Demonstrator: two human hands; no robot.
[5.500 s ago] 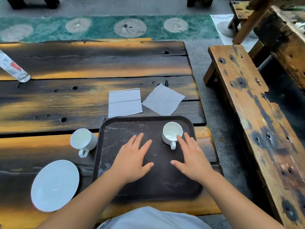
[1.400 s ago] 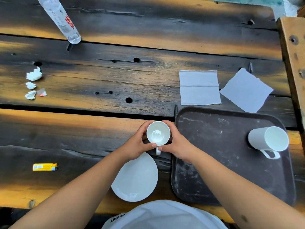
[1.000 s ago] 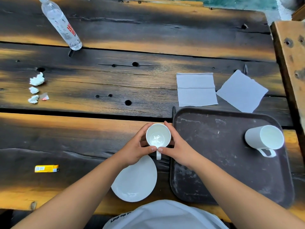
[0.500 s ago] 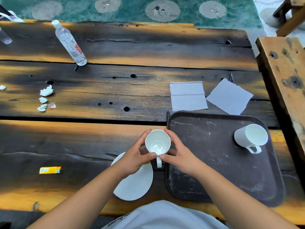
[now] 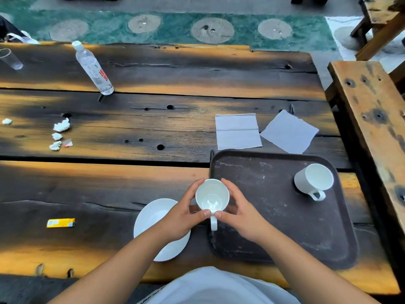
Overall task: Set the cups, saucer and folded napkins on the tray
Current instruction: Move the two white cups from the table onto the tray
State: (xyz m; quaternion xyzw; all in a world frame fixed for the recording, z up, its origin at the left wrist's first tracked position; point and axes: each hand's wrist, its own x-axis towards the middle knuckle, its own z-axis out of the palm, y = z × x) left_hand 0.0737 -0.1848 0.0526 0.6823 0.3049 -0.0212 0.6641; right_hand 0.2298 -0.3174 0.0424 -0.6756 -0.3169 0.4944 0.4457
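The tabletop [image 5: 153,128] carries the tray [image 5: 285,227] at about 4 o'clock from the view's middle, close to the person, likely for easy loading. Two napkins [image 5: 237,131] lie just beyond it at 12 o'clock, still off the tray. The saucer [image 5: 151,216] sits at the tray's 9 o'clock, partly under the left hand [image 5: 183,218]. One cup [image 5: 313,179] rests on the tray at its 2 o'clock corner. The other cup [image 5: 212,197] hangs over the tray's left rim, both hands cupping it; the right hand [image 5: 241,212] mirrors the left, fingers curled round the wall, thumbs meeting above the handle, probably to steady it for setting down.
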